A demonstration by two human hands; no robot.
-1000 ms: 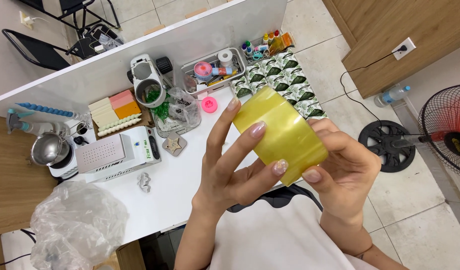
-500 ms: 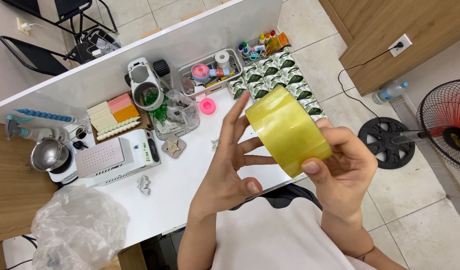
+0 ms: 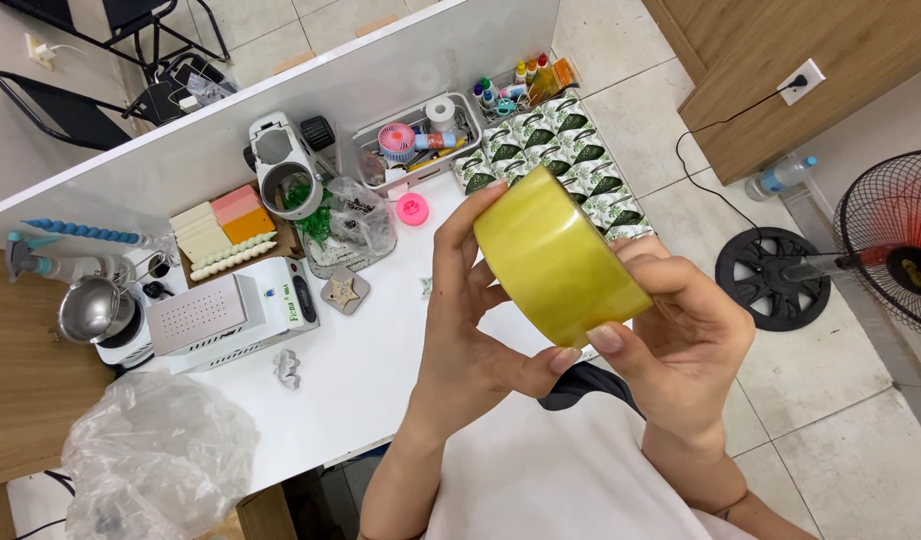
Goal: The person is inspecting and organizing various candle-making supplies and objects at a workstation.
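A wide roll of yellowish clear packing tape (image 3: 556, 255) is held up in front of me, above the white table (image 3: 351, 380). My left hand (image 3: 471, 320) cups its left side, fingertips on the top edge and thumb under the lower rim. My right hand (image 3: 681, 335) grips the roll from the right, thumb pressed on its lower outer face. Both hands touch the roll and each other at the bottom.
On the table stand a white box-shaped machine (image 3: 231, 315), a small star-shaped piece (image 3: 343, 292), a pink round object (image 3: 413, 209), a tray of small supplies (image 3: 421, 140) and green patterned packets (image 3: 551, 150). A crumpled plastic bag (image 3: 156, 450) lies lower left. A floor fan (image 3: 881, 250) stands right.
The roll has turned slightly in my hands. My left fingers have shifted from the outer face to the top edge, and my left thumb has moved under the lower rim.
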